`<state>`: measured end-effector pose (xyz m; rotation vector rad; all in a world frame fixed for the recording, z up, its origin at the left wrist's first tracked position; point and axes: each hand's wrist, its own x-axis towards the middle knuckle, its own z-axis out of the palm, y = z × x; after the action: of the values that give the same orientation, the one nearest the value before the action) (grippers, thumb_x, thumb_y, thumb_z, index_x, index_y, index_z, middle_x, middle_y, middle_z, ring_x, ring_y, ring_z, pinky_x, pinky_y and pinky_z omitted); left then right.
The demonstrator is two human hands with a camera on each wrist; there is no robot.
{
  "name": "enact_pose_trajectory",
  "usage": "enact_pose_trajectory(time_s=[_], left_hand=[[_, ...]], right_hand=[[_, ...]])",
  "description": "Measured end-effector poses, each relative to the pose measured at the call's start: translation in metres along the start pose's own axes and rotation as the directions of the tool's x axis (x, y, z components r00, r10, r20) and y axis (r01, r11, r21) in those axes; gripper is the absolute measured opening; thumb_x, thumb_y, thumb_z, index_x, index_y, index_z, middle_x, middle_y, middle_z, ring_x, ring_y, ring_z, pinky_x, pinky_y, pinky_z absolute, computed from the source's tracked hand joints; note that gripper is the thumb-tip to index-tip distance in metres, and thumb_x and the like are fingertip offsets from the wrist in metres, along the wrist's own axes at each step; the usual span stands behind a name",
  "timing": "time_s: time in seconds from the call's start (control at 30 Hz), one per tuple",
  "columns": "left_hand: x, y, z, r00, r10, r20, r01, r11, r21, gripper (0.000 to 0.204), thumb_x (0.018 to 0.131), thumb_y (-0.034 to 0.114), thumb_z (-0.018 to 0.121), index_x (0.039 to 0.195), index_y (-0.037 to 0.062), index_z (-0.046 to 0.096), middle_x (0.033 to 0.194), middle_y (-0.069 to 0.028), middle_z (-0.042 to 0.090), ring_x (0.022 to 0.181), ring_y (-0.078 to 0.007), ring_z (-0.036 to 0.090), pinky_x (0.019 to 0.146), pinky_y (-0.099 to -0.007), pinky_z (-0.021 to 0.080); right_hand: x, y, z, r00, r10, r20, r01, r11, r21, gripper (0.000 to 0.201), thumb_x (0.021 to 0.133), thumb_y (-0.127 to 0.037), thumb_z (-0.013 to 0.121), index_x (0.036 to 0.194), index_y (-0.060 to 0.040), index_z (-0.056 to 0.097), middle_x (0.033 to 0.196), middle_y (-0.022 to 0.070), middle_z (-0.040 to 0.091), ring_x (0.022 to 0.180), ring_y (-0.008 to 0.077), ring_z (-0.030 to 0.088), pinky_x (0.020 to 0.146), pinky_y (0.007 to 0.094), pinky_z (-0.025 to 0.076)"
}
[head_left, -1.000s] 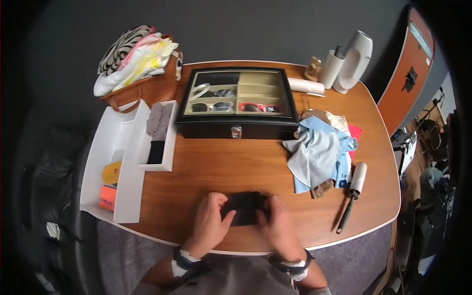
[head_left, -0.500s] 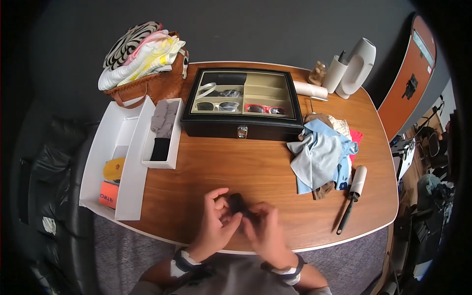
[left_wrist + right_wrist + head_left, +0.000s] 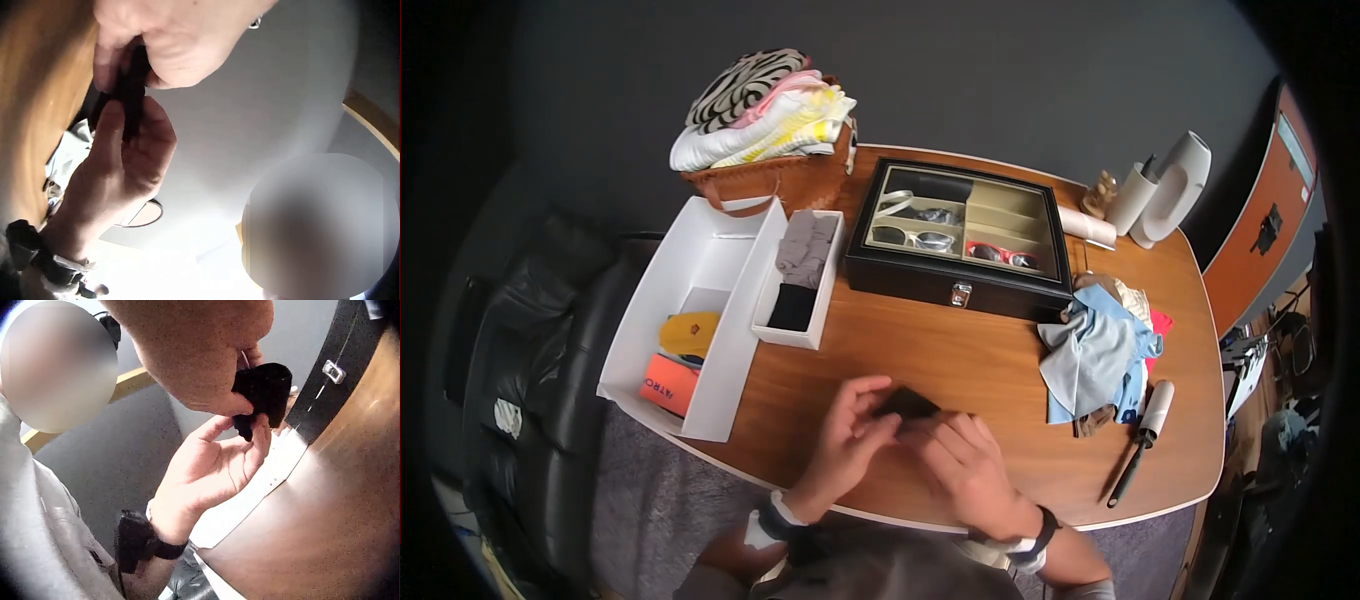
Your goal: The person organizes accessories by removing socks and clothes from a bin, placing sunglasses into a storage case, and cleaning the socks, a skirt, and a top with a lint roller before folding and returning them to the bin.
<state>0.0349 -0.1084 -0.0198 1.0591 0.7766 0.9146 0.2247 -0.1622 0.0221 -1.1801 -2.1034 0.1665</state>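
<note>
Both hands meet over the front of the wooden table [image 3: 960, 355] around a small folded black cloth [image 3: 908, 402]. The left hand [image 3: 848, 440] pinches one side between thumb and fingers. From the other side the right hand [image 3: 972, 470] grips it, fingers bent over the top. In the right wrist view the black cloth [image 3: 273, 394] looks like a compact, rounded bundle. Mostly dark and partly covered by fingers, the cloth [image 3: 132, 94] shows between both hands in the left wrist view.
A narrow white box [image 3: 827, 318] holds grey and black folded cloths, beside a larger white box [image 3: 735, 385]. Behind stands a black glasses case [image 3: 1000, 300]. Rumpled blue clothes [image 3: 1090, 355] and a lint roller [image 3: 1145, 435] lie right. A brown basket [image 3: 800, 180] holds folded fabrics.
The black cloth, spread flat between the hands a second ago, is now folded into a smaller bundle. The head view has turned, so the table's things appear shifted right and lower.
</note>
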Motion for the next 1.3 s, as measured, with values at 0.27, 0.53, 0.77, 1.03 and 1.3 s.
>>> enact_pose_trajectory(time_s=[0.27,0.53,0.77,1.03,1.3], left_hand=[[0.062,0.057,-0.054,0.803,0.453,-0.388,-0.383,0.89,0.246,0.046,0.1,-0.002,0.055,0.144,0.0014,0.04,0.137,-0.0138,0.053,0.12,-0.0174,0.058,0.096,-0.0301,0.053],[0.07,0.084,-0.085,0.801,0.571,-0.179,-0.142,0.473,0.87,0.051,0.095,-0.006,0.049,0.146,-0.0028,0.043,0.145,-0.0278,0.05,0.138,-0.0412,0.048,0.116,-0.0433,0.038],[0.063,0.049,-0.084,0.921,0.36,-0.145,0.104,0.131,0.986,0.062,0.088,0.0,0.055,0.149,-0.0087,0.043,0.137,-0.0247,0.058,0.13,-0.0421,0.052,0.111,-0.0516,0.038],[0.075,0.043,-0.088,0.951,0.291,-0.105,0.118,-0.025,0.993,0.064,0.085,0.017,0.066,0.143,-0.0043,0.052,0.141,-0.0209,0.055,0.136,-0.0355,0.047,0.114,-0.053,0.031],[0.078,0.033,-0.09,0.979,0.167,-0.118,0.143,-0.141,0.98,0.068,0.083,0.026,0.073,0.146,0.0079,0.053,0.153,-0.0243,0.045,0.143,-0.0397,0.04,0.117,-0.0609,0.025]], right_hand=[[0.145,0.035,0.058,0.941,-0.312,-0.131,0.308,0.95,-0.053,0.025,0.077,-0.005,0.065,0.102,-0.0057,0.063,0.1,0.0105,0.058,0.101,0.0299,0.055,0.086,0.0393,0.044],[0.197,0.066,0.156,0.938,-0.341,-0.056,0.34,0.94,-0.027,0.022,0.082,-0.001,0.061,0.105,-0.0028,0.063,0.101,0.0115,0.058,0.102,0.0306,0.057,0.087,0.0372,0.047],[0.19,0.088,0.144,0.946,-0.158,0.282,0.124,0.983,0.134,0.014,0.08,-0.004,0.065,0.09,-0.0058,0.073,0.092,0.0138,0.072,0.105,0.0326,0.063,0.097,0.0426,0.041],[0.176,0.096,0.126,0.995,-0.092,0.048,0.087,0.991,0.103,0.022,0.078,0.0,0.064,0.098,-0.0051,0.071,0.105,0.0123,0.071,0.114,0.0321,0.061,0.103,0.0451,0.039],[0.132,0.056,0.098,0.988,-0.143,0.065,0.137,0.987,0.089,0.022,0.081,-0.008,0.067,0.102,-0.0031,0.068,0.111,0.0154,0.065,0.116,0.032,0.058,0.106,0.0464,0.039]])
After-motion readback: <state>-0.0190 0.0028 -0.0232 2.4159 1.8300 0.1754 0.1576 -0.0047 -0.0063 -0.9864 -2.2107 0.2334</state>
